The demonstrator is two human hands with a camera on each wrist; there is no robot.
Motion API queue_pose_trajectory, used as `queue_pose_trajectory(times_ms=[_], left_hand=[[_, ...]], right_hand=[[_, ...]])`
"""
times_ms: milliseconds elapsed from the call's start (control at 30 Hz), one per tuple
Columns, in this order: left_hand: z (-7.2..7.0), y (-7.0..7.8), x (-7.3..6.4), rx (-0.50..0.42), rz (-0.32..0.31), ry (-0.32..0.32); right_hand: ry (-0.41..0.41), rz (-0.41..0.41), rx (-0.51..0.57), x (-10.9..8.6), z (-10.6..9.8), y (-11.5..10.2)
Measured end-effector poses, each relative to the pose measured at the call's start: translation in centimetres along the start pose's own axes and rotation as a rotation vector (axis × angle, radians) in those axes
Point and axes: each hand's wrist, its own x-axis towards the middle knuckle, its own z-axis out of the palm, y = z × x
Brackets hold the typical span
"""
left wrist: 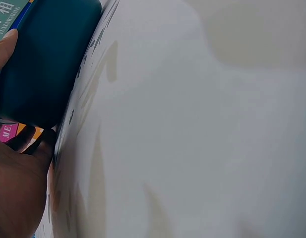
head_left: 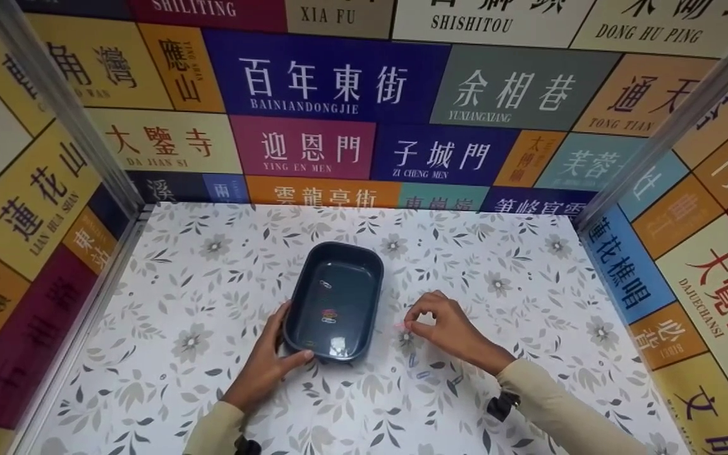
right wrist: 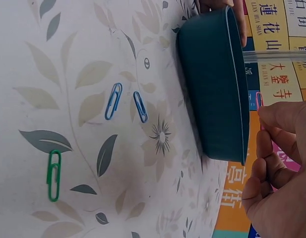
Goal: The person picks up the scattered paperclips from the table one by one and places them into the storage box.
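A dark blue-green rectangular dish [head_left: 354, 287] stands on the patterned table cover. My left hand [head_left: 266, 366] holds it at the near left corner, thumb on the rim and fingers along the outer side. Inside lie several small paper clips [head_left: 328, 315], some clustered. To the right of the dish, my right hand [head_left: 455, 325] pinches a pink paper clip [right wrist: 258, 100] between thumb and index finger, above the cover. Below that hand are two blue paper clips [right wrist: 113, 101] and a green paper clip [right wrist: 54, 176] on the cover. The left wrist view catches the dish's outer wall [left wrist: 48, 59].
A white cover with grey leaves and flowers [head_left: 193, 341] spreads under everything. Panels of coloured signs [head_left: 326, 76] rise behind and at both sides. Clear upright edge strips [head_left: 655, 148] run along the two back corners.
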Motion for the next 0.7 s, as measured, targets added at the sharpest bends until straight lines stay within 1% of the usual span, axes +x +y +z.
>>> queue_pose_trajectory(times_ms=[133,333,500,700], left_hand=[[0.0,0.0,0.0,0.007,0.013,0.001],[0.0,0.0,0.1,0.007,0.002,-0.006],[0.0,0.0,0.1,0.005,0.007,0.000],[0.0,0.1,0.0,0.000,-0.007,0.002]], right_hand=[[-0.020,0.007,-0.002,0.6,0.2,-0.1],[-0.054,0.000,-0.001,1.5,0.5,-0.6],[-0.076,-0.007,-0.002,2.5,0.7,-0.9],[-0.094,-0.016,-0.015,3.3,1.1,-1.2]])
